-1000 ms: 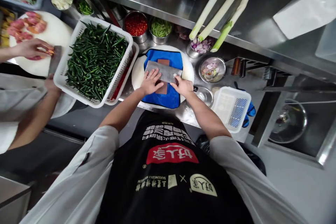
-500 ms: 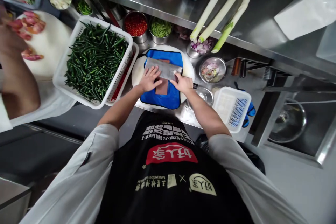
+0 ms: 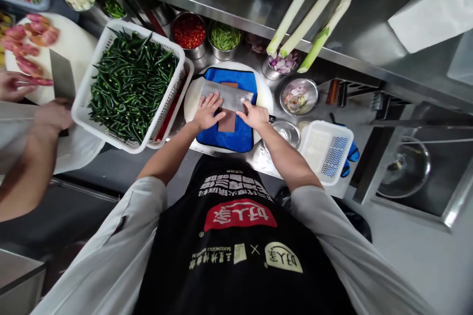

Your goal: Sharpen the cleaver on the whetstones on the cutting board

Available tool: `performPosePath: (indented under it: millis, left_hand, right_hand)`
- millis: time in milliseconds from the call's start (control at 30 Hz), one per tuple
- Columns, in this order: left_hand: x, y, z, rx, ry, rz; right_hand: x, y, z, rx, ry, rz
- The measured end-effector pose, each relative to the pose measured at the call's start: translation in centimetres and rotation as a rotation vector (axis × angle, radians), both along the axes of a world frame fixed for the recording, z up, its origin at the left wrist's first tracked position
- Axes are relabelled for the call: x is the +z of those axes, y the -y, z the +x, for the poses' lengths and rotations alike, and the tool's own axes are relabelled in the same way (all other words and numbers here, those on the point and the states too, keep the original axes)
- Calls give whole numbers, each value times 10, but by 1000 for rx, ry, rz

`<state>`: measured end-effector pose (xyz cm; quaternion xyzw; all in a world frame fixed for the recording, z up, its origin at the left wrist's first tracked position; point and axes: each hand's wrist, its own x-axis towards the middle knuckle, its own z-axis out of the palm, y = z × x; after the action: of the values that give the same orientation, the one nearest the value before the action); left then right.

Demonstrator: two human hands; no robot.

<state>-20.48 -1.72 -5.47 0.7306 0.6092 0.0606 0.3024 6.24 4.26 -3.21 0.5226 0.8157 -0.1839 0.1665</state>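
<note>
A wide grey cleaver (image 3: 231, 97) lies across a brown sharpening stone (image 3: 226, 124). My left hand (image 3: 207, 112) rests on the blade with fingers stretched and thumb spread. Wrapped around the handle end is my right hand (image 3: 254, 114), its thumb on the blade; a black bit of handle shows beyond it. The stone sits on a blue cloth (image 3: 210, 135) with dark edging, spread over a round white cutting board (image 3: 264, 89). The blade and cloth hide part of the stone.
Left stands a white basket of green chillies (image 3: 135, 86); beyond it a co-worker's hands (image 3: 53, 115) are near another cleaver (image 3: 62, 76) and reddish meat pieces (image 3: 39, 29). Metal bowls (image 3: 299, 96) line the back. Leeks (image 3: 295, 10) overhang the shelf. A white plastic basket (image 3: 327, 152) stands right.
The co-worker's raised arm has come down, and both their hands and a cleaver now show at the board. My hands and the cleaver on the stone have barely shifted.
</note>
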Motion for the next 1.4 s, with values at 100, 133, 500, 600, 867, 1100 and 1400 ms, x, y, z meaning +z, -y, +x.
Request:
performPosePath:
  millis: [100,133,500,600,867,1100,1400]
  left_hand:
    - [12,71,16,-86,37,-29]
    - [16,100,24,-104,46,-50]
    - [7,29,-1,2,8,-6]
    - [19,110,20,-83,52,-79]
    - [8,25,5,-9,-5,-49]
    - [22,125,36,-182,68,-122]
    - [9,-6,15,-113,34,-51]
  right_hand:
    - [10,63,23,10,55,-90]
    - [13,87,35,20,75,-130]
    - [6,13,2,55,20,-35]
    - [14,74,33,98,74,-151]
    - [-4,1,13,53,10,-41]
    - [15,121,56,-15,127,-159]
    - [2,16,24,-66,45,10]
